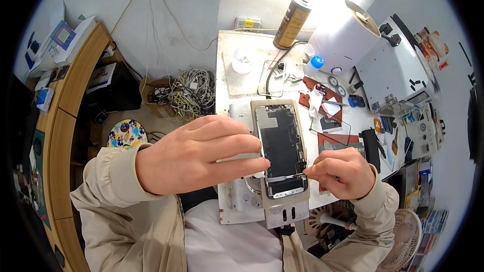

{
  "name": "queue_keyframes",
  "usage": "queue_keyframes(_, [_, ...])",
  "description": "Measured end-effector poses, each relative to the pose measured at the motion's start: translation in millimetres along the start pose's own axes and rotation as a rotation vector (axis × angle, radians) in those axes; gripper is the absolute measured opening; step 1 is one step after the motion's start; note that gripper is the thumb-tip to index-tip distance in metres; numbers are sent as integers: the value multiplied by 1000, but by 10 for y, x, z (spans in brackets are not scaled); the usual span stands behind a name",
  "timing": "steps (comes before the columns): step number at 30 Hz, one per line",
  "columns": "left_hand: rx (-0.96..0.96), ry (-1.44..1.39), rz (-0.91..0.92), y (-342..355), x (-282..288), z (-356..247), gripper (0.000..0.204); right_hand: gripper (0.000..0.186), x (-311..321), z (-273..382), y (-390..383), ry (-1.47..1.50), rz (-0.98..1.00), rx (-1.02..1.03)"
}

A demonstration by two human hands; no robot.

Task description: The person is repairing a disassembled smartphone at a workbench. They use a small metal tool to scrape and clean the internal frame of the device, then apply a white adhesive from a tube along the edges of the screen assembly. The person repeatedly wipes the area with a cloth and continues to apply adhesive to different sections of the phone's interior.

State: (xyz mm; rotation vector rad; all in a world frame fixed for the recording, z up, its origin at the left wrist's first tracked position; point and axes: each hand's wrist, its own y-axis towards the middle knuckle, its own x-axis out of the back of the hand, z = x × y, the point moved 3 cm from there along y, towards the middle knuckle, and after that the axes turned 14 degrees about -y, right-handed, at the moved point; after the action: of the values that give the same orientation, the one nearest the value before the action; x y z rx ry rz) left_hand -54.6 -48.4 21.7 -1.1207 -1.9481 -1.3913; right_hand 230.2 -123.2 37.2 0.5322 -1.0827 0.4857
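Note:
A phone screen assembly (280, 138), its dark back facing up in a thin frame, lies on a beige flat machine (286, 213) with slots at its near end. My left hand (201, 156) reaches in from the left with fingers stretched out, their tips at the screen's left edge; its thumb is hidden. At the right edge, my right hand (342, 172) is closed in a pinch. Between its fingertips sits one end of a thin silver strip-like tool (286, 177), which crosses the lower part of the screen. Its exact kind is too small to tell.
Behind the machine stand a spray can (292, 22), a white cylindrical appliance (343, 35) and a blue-capped bottle (316, 63). Thin black frames (330, 130) and tools lie to the right. Tangled cables (191, 93) fill the floor at left; a fan (403, 236) stands lower right.

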Motion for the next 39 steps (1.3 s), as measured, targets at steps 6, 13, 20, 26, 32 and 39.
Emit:
queue_keyframes(6, [-2,-6,5,3,-4,3,51,12,-13,-11,-1,34,3,-21])
queue_keyframes(13, [-8,-19,10,2,-6,-8,49,28,42,57,16,-250,-62,109])
queue_keyframes(20, [-12,-13,8,-4,-2,-14,48,27,14,39,-6,-242,-75,109])
queue_keyframes(26, [-5,-16,18,-12,2,-11,48,19,-1,-2,16,-91,-20,40])
queue_keyframes(32, [-3,-29,13,-20,-14,-5,48,12,-21,-19,1,16,20,-4])
queue_keyframes(39, [-9,-27,16,-1,-2,-12,49,9,-7,-31,16,67,51,-21])
